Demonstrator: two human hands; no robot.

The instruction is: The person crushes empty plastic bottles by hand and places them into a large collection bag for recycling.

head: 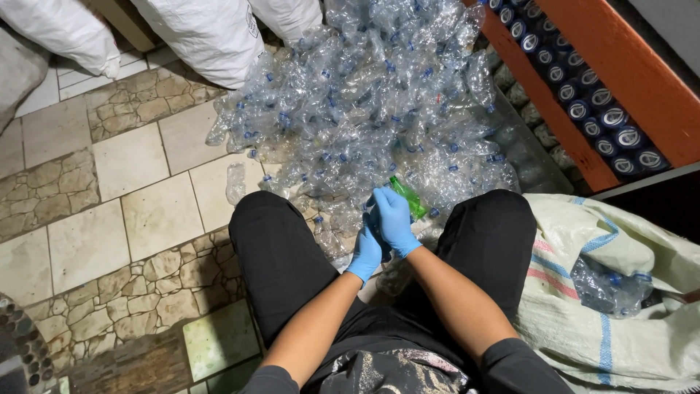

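Two gloved hands meet in front of the knees: left hand point(367, 252) and right hand point(394, 219) both squeeze 1 green bottle point(408, 197). Looks like they're working its top, so next needs a firm twist. Past them, a big pile of clear bottles point(364, 102), too many to count, 3 white bags point(211, 33), and 1 open sack point(620, 292) on the right.

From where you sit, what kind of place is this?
Probably a bottle-sorting spot for recycling: a heap of crushed clear bottles on tiled floor, big white sacks, and an open sack with bottles inside.
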